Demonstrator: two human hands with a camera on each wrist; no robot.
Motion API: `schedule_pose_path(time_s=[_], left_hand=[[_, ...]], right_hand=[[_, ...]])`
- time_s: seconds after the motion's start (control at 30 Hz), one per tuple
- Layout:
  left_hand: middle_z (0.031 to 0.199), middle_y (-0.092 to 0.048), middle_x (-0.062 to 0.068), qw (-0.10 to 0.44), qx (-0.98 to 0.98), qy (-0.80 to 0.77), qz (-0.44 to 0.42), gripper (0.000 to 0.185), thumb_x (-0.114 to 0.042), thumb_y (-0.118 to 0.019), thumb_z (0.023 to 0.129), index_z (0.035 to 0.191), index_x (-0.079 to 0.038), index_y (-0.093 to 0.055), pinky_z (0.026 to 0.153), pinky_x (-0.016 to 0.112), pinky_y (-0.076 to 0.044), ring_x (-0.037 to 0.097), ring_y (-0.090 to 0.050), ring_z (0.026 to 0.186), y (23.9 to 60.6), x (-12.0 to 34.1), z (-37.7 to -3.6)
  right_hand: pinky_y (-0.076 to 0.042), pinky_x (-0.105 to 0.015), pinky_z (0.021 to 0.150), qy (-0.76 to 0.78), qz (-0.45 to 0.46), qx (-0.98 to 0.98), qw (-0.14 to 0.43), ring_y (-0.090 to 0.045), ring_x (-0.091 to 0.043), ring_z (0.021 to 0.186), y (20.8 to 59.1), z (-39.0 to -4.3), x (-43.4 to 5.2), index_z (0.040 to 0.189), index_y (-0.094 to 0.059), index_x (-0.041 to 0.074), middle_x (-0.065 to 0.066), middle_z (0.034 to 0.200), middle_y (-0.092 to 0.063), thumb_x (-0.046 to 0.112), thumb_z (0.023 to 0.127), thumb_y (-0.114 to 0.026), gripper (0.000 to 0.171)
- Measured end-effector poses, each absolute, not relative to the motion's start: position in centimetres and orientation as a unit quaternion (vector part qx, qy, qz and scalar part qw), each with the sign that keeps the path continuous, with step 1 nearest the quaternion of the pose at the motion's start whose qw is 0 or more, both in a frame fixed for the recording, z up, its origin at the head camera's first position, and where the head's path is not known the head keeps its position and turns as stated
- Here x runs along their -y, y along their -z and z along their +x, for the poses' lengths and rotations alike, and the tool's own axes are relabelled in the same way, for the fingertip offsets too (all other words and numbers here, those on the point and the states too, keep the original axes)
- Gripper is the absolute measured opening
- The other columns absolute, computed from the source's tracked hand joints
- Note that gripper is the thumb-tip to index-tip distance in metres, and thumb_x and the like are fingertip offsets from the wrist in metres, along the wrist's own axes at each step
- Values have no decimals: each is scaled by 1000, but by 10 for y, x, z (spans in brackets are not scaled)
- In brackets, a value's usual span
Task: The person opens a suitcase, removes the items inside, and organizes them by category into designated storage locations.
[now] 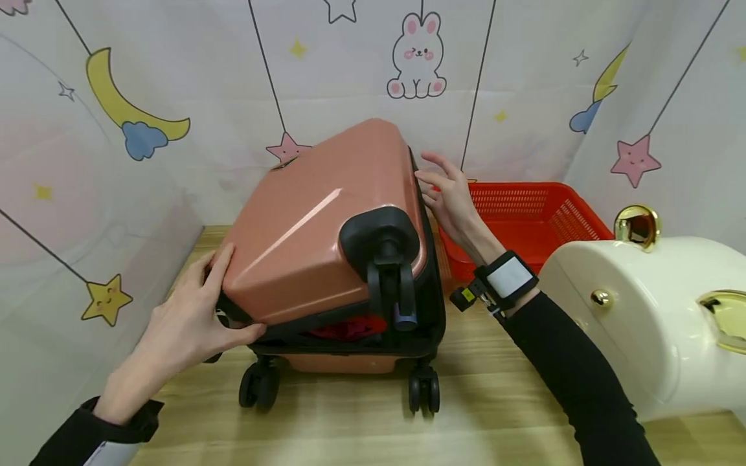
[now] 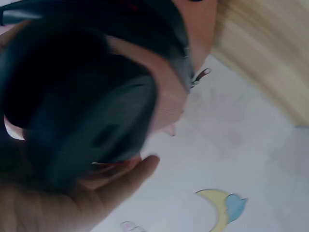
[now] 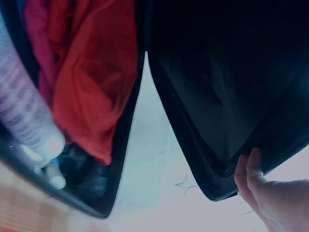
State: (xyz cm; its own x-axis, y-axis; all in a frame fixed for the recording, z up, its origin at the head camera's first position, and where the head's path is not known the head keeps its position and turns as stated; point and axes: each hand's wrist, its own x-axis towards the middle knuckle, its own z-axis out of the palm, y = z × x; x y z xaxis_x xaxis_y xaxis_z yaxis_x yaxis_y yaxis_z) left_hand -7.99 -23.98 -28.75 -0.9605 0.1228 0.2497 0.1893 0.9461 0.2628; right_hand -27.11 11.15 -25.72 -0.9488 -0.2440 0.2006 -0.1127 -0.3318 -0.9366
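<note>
A pink hard-shell suitcase (image 1: pixel 315 220) stands partly open, its lid tilted over the lower half. My left hand (image 1: pixel 192 317) grips the lid's near left corner, thumb along the front edge and fingers over the shell. In the left wrist view a blurred dark wheel (image 2: pixel 91 106) covers part of that hand. At the lid's right edge, my right hand (image 1: pixel 451 200) touches the black rim with extended fingers (image 3: pixel 255 164). Inside the lower half lie red cloth (image 3: pixel 96 82) and a pale lilac bottle (image 3: pixel 26 96), with smaller white-capped items beside it.
Behind the right arm sits a red plastic basket (image 1: pixel 524 200). A white rounded container (image 1: pixel 635 310) with gold fittings stands at the right. The suitcase rests on a wood-grain surface (image 1: pixel 326 427), with a patterned cloth wall (image 1: pixel 221 84) close behind and at the sides.
</note>
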Motion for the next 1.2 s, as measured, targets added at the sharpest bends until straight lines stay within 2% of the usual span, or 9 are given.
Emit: schedule_pose_path(time_s=[0.07,0.13,0.3,0.4,0.5,0.67,0.9,1.1,1.2], left_hand=[[158,-28,28,182,969,122,-113,136,-51,-92,59,162,-15,-13,77,74,-47,52,-43,130,289,230,-76],[162,-26,23,255,950,107,-148,135,-66,-87,58,161,-13,-18,91,74,-43,50,-37,139,292,218,-76],[163,-30,20,411,886,105,-187,117,-87,-46,78,159,-6,-23,112,67,-31,42,-33,146,302,193,-85],[151,-45,22,493,845,114,-171,105,-81,-46,83,153,-4,-32,104,65,-39,44,-47,132,306,191,-96],[137,-56,24,538,820,132,-141,99,-78,-48,83,147,-4,-39,86,65,-49,46,-55,114,307,197,-103],[133,-61,25,551,807,190,-97,102,-79,-53,79,147,-2,-41,86,68,-52,46,-57,113,300,209,-106],[138,-60,20,551,776,299,-64,107,-72,-69,69,145,0,-46,106,41,-45,42,-57,120,289,226,-105],[147,-56,1,532,764,365,-22,104,-58,-80,65,151,-15,-42,111,23,-38,17,-53,131,284,242,-101],[149,-52,-8,517,768,377,17,104,-47,-84,65,154,-22,-38,108,19,-36,8,-51,132,284,247,-97]], right_hand=[[-55,-20,87,800,-169,-575,31,-64,-15,101,252,-272,-106,150,-36,7,-9,122,-53,7,102,-51,50],[-53,-21,92,800,-184,-570,22,-62,-17,106,245,-272,-101,149,-37,7,-11,124,-54,6,101,-51,50],[-47,-29,106,800,-234,-552,16,-59,-20,116,227,-268,-87,149,-35,4,-20,136,-54,1,100,-50,52],[-43,-33,113,791,-263,-552,23,-55,-24,129,218,-265,-80,152,-32,4,-24,151,-44,0,99,-48,56],[-43,-37,115,770,-289,-568,23,-52,-32,136,213,-261,-77,153,-32,4,-22,160,-36,-1,98,-49,57],[-53,-39,104,666,-305,-681,-3,-59,-42,126,226,-259,-89,150,-38,0,-18,157,-42,0,100,-52,52],[-58,-35,75,408,-210,-889,-6,-66,-26,81,283,-266,-131,140,-53,1,-23,114,-66,17,99,-55,44],[-57,-43,71,227,-160,-958,70,-62,-31,80,324,-261,-147,147,-44,-4,-26,108,-66,34,98,-59,64],[-52,-33,57,200,-159,-964,72,-58,-26,69,335,-257,-146,146,-45,-7,-20,92,-66,30,96,-61,64]])
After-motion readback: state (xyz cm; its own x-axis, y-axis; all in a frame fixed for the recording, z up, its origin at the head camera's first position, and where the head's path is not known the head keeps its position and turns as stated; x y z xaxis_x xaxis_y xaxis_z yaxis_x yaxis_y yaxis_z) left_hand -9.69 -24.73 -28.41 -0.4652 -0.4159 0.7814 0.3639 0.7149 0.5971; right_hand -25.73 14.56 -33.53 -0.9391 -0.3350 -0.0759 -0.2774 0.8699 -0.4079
